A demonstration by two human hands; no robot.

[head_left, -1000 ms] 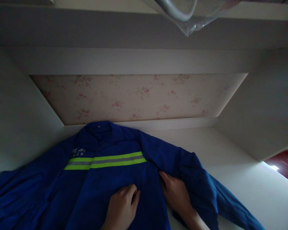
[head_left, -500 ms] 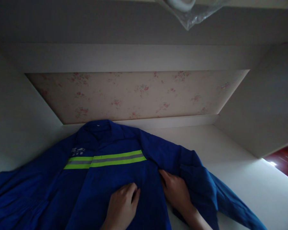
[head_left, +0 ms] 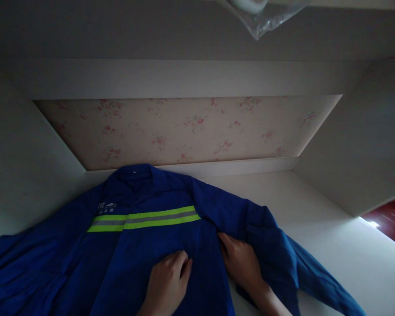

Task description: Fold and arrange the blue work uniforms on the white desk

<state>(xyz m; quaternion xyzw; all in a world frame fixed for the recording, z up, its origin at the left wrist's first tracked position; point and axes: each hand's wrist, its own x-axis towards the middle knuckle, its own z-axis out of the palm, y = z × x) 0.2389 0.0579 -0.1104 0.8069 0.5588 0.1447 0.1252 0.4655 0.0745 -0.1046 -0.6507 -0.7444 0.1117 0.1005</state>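
Dim light, detail poor. White shelf surface (head_left: 332, 228) inside a recess with floral wallpaper back panel (head_left: 191, 131). Blue work jacket (head_left: 85, 263) lies spread on it, collar toward the back, left sleeve and hem cut off by the frame edge. Reflective stripe (head_left: 145, 218) crosses the chest; small white logo above it unreadable. Left hand (head_left: 167, 283) rests on the jacket front, fingers curled, wrist cut off. Right hand (head_left: 242, 265) lies flat, fingertips tucked under the fabric fold, grip unclear. Clear plastic (head_left: 263, 17) hangs at top, mostly cropped.
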